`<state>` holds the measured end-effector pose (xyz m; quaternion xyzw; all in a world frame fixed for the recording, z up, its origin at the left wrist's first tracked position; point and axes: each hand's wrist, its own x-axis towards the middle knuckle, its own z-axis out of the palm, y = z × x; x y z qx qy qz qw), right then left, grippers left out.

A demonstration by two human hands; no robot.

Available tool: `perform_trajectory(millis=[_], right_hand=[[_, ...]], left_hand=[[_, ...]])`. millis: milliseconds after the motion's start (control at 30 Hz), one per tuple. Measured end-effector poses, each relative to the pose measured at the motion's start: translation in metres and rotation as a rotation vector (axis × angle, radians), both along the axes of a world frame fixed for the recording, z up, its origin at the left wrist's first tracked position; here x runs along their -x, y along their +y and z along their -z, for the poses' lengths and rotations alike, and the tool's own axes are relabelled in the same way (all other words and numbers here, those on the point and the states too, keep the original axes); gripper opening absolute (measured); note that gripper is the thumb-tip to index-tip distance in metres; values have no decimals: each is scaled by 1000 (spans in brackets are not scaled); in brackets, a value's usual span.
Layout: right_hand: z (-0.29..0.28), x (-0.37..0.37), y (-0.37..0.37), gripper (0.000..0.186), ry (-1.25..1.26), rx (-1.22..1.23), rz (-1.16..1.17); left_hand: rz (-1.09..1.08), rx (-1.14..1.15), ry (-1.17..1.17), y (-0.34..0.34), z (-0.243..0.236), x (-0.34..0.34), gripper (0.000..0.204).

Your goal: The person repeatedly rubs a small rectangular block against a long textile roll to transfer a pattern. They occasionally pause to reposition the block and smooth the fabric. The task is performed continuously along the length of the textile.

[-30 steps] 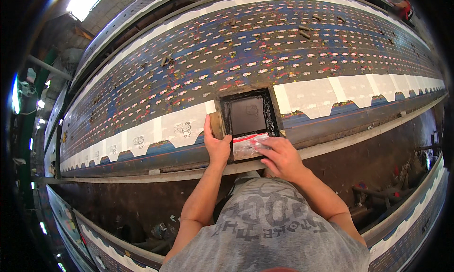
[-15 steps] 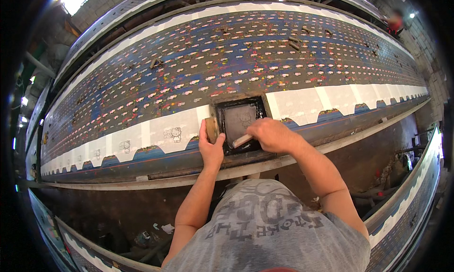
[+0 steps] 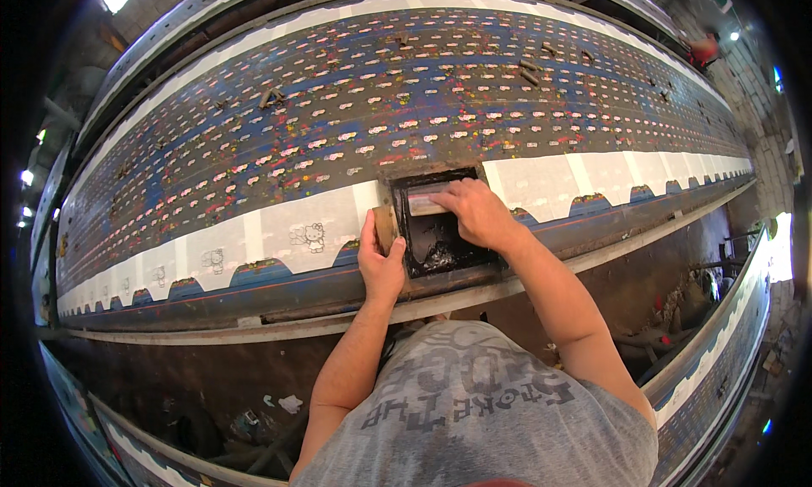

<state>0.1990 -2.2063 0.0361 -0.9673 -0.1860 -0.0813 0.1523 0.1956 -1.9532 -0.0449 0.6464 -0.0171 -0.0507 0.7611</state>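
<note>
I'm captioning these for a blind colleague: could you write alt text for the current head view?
A person's right hand holds a flat blade inside a dark frame while the left hand grips the frame's left side. The frame sits at the near edge of a long, patterned table, along a white strip bearing cartoon outlines on the left.

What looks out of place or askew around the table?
Mainly the short brown pieces, perhaps rolls, scattered at odd angles over the neatly patterned table; they break its regular rows. A crumpled white scrap also lies below the near edge, like litter. The dark frame that the left hand holds shows nothing clearly askew.
</note>
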Motion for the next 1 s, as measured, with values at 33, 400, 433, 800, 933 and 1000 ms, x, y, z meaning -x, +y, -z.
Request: perform_trajectory(millis=[33, 400, 433, 800, 933, 1000], right_hand=[[-1, 11, 3, 49, 4, -17, -11], [-22, 108, 29, 43, 97, -12, -4], [-22, 112, 29, 43, 98, -56, -11], [13, 160, -28, 34, -140, -613, 415], [28, 181, -79, 31, 37, -1016, 505], [33, 191, -110, 30, 7, -968, 497]], left_hand=[[-1, 7, -2, 0, 1, 0, 84], [19, -96, 17, -3, -7, 5, 98], [9, -168, -7, -4, -8, 7, 101], [-104, -334, -134, -29, -31, 17, 105], [-126, -340, -224, -76, -37, 32, 103], [-128, -332, -270, -115, -35, 36, 101]])
